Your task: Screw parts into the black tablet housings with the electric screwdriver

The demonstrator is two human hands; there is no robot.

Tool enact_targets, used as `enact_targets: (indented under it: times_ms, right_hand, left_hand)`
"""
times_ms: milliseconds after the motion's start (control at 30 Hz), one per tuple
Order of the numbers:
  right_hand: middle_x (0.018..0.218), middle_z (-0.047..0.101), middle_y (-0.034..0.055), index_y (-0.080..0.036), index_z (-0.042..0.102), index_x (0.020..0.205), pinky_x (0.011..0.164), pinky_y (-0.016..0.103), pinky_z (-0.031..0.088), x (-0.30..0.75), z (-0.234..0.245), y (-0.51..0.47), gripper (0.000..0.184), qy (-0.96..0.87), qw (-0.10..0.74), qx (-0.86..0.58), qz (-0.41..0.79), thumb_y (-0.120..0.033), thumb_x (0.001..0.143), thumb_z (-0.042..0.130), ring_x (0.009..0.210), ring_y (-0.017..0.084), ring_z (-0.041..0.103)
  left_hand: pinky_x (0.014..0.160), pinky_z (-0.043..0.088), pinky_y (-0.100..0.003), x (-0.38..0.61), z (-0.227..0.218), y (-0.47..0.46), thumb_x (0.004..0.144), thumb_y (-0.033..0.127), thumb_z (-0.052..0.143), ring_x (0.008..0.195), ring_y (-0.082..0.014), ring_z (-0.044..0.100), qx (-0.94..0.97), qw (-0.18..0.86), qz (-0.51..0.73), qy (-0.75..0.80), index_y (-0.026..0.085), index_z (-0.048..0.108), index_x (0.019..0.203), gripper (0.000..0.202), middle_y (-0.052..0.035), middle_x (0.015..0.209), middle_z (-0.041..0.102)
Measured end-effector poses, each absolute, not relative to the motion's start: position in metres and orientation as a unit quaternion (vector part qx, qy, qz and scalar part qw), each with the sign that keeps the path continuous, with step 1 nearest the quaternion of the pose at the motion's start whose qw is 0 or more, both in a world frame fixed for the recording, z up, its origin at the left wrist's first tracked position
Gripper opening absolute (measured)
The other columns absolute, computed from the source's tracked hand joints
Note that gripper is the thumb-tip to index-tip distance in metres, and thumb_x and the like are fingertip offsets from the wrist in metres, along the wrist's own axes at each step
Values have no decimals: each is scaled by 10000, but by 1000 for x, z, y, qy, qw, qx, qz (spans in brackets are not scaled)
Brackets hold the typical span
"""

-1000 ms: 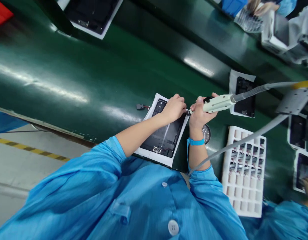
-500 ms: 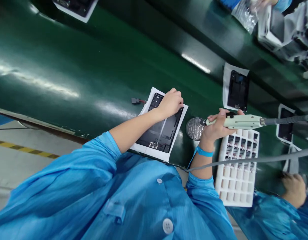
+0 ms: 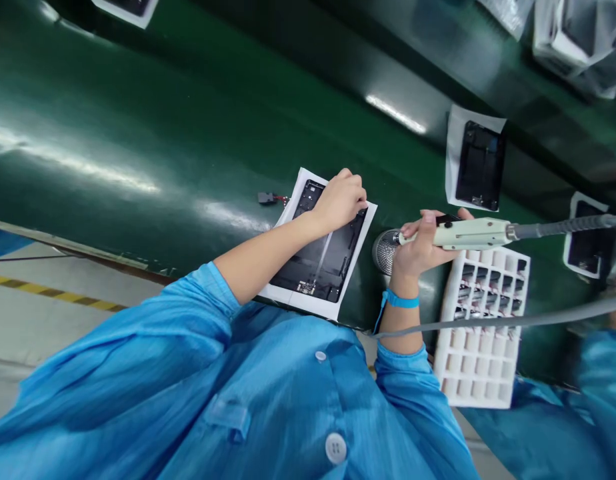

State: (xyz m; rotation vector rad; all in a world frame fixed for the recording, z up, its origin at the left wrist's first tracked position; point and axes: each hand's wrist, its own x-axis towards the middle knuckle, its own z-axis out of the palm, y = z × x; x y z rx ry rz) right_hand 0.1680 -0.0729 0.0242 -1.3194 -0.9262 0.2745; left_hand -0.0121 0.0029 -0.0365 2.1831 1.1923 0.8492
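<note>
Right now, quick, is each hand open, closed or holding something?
Left hand: fingers curled over the black casing; whether it holds anything cannot be told.
Right hand: closed around the pale corded tool.

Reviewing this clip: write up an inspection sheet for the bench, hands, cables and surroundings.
Surface: green bench top, glossy with glare streaks.
Work items: black device housing on a white sheet; pale corded tool.
Clutter: small dark connector with red wires beside the sheet; round perforated piece; white tray, partly filled.
Left hand: over the housing's far end; grip unclear.
Right hand: holding the tool; blue band on wrist.
Cables: ribbed lead behind the tool; gray cable crossing the tray in view.
Surroundings: co-worker's blurred blue sleeve; striped floor tape.
</note>
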Motion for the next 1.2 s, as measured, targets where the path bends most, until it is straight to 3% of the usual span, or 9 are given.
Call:
enact_targets:
  times_ms: [333,767,1033,1200]
  right_hand:
    - [925,716,-64,-284,598,1337,519,260,508,167,24,-73,509,-416,703,-559,143,-473,929,836,508,70,478]
    - [965,681,-52,-285,601,1401,533,277,523,166,24,-72,584,-423,681,-582,134,-589,964,841,529,67,454]
    - [925,721,-57,-262,632,1342,526,266,518,164,31,-74,514,-414,703,-557,156,-450,918,852,511,71,477]
    - [1013,695,-18,-251,638,1476,562,267,518,151,54,-63,476,-448,701,-545,103,-378,1026,728,536,56,448]
  left_hand:
    - [995,508,-528,-10,-36,3,1126,226,738,1136,-355,603,801,254,318,438,182,889,957,232,-123,1020,732]
    - [991,504,-509,-11,-34,4,1116,213,759,1110,-340,612,804,256,311,437,184,895,951,215,-120,1011,749]
    - [977,515,-490,-13,-31,7,1122,210,764,1073,-322,627,814,245,286,443,173,920,977,216,-121,1016,770]
    - [924,515,-456,-18,-17,10,1126,217,787,1058,-316,659,827,236,232,455,160,942,1014,199,-133,1026,792]
